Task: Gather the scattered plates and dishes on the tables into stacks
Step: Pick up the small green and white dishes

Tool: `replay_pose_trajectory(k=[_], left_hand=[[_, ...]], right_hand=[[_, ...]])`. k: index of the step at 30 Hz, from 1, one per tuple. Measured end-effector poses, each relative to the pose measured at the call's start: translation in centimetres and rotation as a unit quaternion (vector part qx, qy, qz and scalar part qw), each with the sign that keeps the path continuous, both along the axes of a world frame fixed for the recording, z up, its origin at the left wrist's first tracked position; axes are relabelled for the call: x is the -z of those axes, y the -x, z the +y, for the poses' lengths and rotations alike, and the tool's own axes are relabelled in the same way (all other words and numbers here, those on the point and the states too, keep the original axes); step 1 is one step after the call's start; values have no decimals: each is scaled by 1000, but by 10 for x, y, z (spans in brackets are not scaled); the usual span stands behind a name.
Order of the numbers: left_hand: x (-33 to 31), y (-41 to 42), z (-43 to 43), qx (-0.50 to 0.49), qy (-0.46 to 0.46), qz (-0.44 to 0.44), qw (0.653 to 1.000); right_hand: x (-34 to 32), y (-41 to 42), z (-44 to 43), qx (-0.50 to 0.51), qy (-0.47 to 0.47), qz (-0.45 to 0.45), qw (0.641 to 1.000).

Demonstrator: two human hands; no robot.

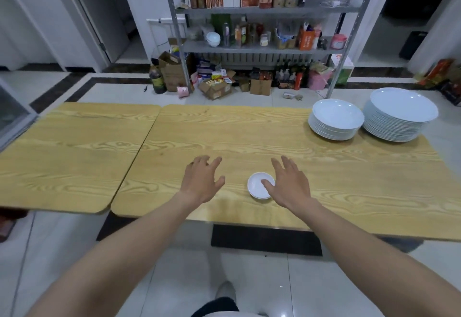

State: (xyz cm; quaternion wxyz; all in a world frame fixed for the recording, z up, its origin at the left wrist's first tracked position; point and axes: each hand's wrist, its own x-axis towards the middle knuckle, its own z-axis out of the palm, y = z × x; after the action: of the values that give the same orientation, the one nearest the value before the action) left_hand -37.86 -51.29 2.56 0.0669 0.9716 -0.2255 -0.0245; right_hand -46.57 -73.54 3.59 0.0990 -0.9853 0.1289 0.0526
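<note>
The small white dish (257,190) sits on the desk (349,179) near the front edge, with the thumb of the right hand (291,184) over its rim. This hand and the left hand (202,179) have an open grip, fingers spread, holding nothing. The dish looks light, hard, slippery and breakable, so pinch its rim gently.

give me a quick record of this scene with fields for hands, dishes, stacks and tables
left hand: left hand open, fingers spread, holds nothing
right hand: right hand open, thumb over the dish's right side
loose dish: small white dish near the front edge, between the hands
stacks: shorter plate stack beside taller plate stack, far right corner
tables: right table bears all dishes; left table adjoins it
</note>
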Motion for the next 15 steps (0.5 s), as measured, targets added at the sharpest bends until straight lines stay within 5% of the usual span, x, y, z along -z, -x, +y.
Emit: replay_pose_trajectory(k=[4,15], left_hand=[[25,0,29,-112,137,89,980],[85,-51,60,-231,245,237,911]], right_hand=[[15,3,10,17,-12,5,1000],[45,-22,29,75,-32,23,996]])
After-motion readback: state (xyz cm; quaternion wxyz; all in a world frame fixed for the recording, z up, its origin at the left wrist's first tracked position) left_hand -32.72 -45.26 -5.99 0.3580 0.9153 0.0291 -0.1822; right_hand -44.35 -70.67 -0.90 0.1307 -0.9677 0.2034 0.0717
